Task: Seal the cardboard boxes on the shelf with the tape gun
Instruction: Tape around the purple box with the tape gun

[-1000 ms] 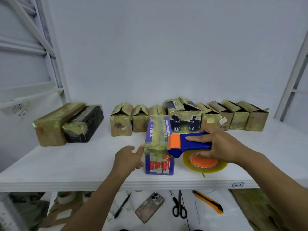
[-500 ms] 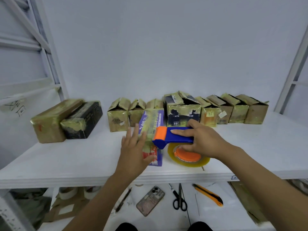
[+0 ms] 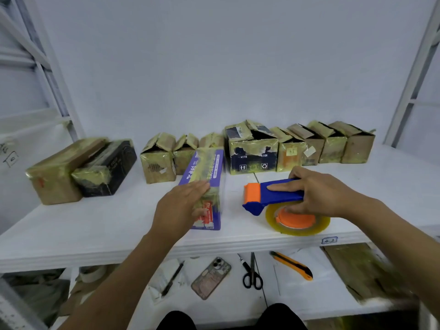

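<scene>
Since half a second ago the tape gun (image 3: pixel 273 195) has pulled away to the right of the purple box (image 3: pixel 206 177), leaving a clear gap of white shelf (image 3: pixel 95 225) between them, and the left hand (image 3: pixel 181 206) has flattened down onto the box's taped top. That hand lies palm-down with fingers stretched out, pressing on the yellowish tape rather than closing around anything. The right hand (image 3: pixel 319 194) is wrapped around the blue handle of the tape gun, index finger laid along its top; the orange roller end points left, and the tape roll (image 3: pixel 297 222) with its orange hub hangs below, near the shelf's front edge. The purple box lies lengthwise, front end near the shelf edge. Behind it a row of small cardboard boxes (image 3: pixel 333 146) stands along the wall, flaps up. At far left sit a long brown box (image 3: pixel 57 172) and a black box (image 3: pixel 104 172), touching. On the lower surface lie a phone (image 3: pixel 210 277), scissors (image 3: pixel 252 272), a yellow utility knife (image 3: pixel 292 265) and a pen (image 3: pixel 172 278).
</scene>
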